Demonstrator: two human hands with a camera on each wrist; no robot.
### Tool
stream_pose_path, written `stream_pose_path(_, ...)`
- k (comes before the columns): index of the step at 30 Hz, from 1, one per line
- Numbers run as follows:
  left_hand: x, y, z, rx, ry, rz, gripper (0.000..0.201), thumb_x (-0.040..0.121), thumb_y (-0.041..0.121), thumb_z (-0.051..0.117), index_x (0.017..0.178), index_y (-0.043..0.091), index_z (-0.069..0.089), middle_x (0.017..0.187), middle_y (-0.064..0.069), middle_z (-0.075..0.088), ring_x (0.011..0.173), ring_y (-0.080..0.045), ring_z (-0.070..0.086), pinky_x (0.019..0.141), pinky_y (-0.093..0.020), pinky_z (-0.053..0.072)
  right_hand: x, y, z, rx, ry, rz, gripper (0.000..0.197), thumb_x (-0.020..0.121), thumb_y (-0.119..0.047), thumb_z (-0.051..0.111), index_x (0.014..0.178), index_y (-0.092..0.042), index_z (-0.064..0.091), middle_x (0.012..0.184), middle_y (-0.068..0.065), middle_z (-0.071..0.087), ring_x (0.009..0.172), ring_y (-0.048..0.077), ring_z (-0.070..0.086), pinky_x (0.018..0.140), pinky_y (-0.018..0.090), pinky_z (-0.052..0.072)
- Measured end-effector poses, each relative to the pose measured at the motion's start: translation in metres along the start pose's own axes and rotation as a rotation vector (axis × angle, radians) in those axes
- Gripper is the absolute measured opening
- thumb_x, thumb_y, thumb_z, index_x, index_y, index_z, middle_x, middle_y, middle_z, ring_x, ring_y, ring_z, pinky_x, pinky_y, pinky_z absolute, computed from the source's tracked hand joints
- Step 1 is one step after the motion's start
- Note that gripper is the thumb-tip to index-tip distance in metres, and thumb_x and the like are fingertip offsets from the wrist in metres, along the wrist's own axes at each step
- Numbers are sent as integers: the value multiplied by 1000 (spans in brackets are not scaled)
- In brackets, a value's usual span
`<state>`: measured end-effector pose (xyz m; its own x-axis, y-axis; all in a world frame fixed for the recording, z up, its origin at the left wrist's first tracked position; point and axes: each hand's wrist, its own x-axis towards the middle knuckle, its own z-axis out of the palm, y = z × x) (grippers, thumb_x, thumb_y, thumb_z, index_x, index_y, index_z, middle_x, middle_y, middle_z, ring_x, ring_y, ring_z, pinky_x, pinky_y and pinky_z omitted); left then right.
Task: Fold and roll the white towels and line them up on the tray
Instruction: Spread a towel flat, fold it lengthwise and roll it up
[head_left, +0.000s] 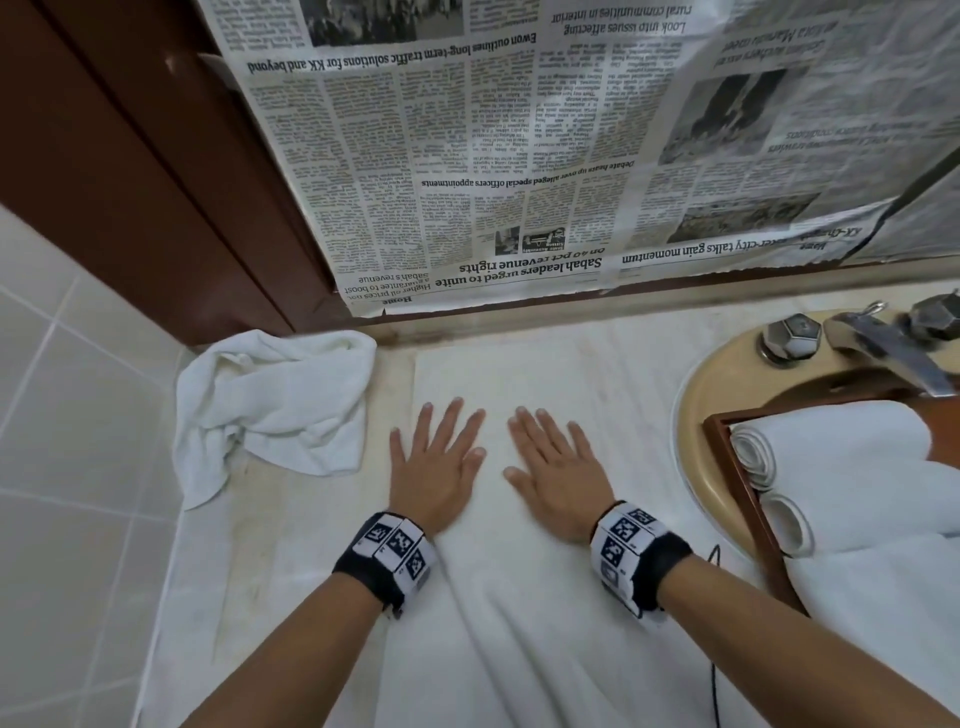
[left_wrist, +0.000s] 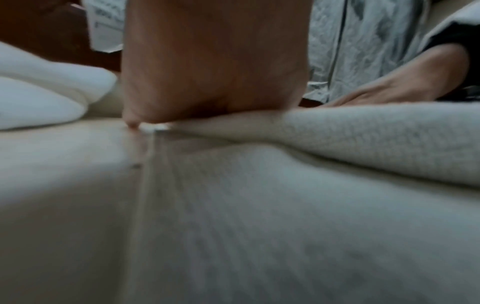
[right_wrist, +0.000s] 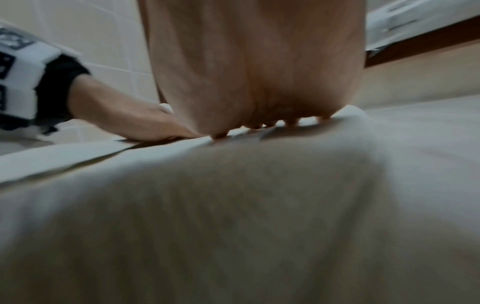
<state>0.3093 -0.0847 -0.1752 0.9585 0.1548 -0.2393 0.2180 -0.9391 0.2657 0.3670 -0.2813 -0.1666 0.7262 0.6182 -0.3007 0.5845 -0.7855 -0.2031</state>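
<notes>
Both hands are lying palm-down on a flat towel (head_left: 545, 597) that is spread over the counter (head_left: 249, 545). The left hand (head_left: 436, 467) is resting with its fingers (head_left: 447, 421) straight and fanned slightly apart, gripping nothing. The right hand (head_left: 558, 475) is lying just beside it, its fingers (head_left: 540, 431) also straight and a little spread, pressing on the cloth and holding nothing. The two thumbs are pointing toward each other with a narrow gap of towel between them. The towel is reaching past the fingertips toward the wall and is hanging in soft folds behind the wrists, off the near edge.

Left of the left fingers, a crumpled towel (head_left: 275, 405) is lying in a heap on the counter, apart from the hand.

Right of the right fingers, a tray (head_left: 737, 483) of brown wood is sitting over the sink (head_left: 711, 384). Two rolled towels are lying in it side by side, touching: the far roll (head_left: 831, 441) and the near roll (head_left: 857, 525), their spiral ends facing the hands. More white cloth is overlapping the tray's near side. A tap (head_left: 883, 343) is standing beyond the tray.

A newspaper (head_left: 519, 156) is hanging on the wall ahead of the fingertips.
</notes>
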Motion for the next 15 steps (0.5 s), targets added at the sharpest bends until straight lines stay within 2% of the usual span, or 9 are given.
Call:
stream_pose_path(3,-4,-17,-4,-23,-15,-121,53,103,54,10,153,51,-7,162,25,-14,152,-18,-13,119,-58,-4,-5,26,0,23,24,111,65,100,-55,5,155,-26,-16,159,-12,-25,148,10,-19,120,41,-10)
stream_pose_path(5,-10,-24,-7,-32,-13,-180,53,104,52,11,155,48,-5,162,24,-14,153,-21,-10,120,-56,-2,-10,39,-2,48,29,188,64,102,-52,5,155,-24,-15,159,-11,-24,149,11,-17,121,42,-8)
stream_pose_path(8,-23,-16,-15,-37,2,-180,54,106,46,17,157,41,1,164,19,-13,153,-24,-11,120,-57,-1,-22,34,-5,93,60,303,61,104,-45,5,156,-18,-9,163,-4,-16,151,14,-12,122,45,-6)
stream_pose_path(12,-42,8,-10,2,-60,-24,56,106,47,20,157,40,0,164,19,-14,152,-20,-17,120,-58,-3,-49,-6,7,71,58,127,69,93,-51,-7,157,-22,-7,157,-11,-21,151,14,-13,120,42,-10)
stream_pose_path(15,-55,8,0,20,-85,-44,58,104,55,16,156,43,-6,163,19,-18,152,-18,-16,120,-59,-1,-60,-15,20,36,25,90,79,87,-60,-19,155,-22,-11,157,-11,-24,149,12,-18,116,39,-17)
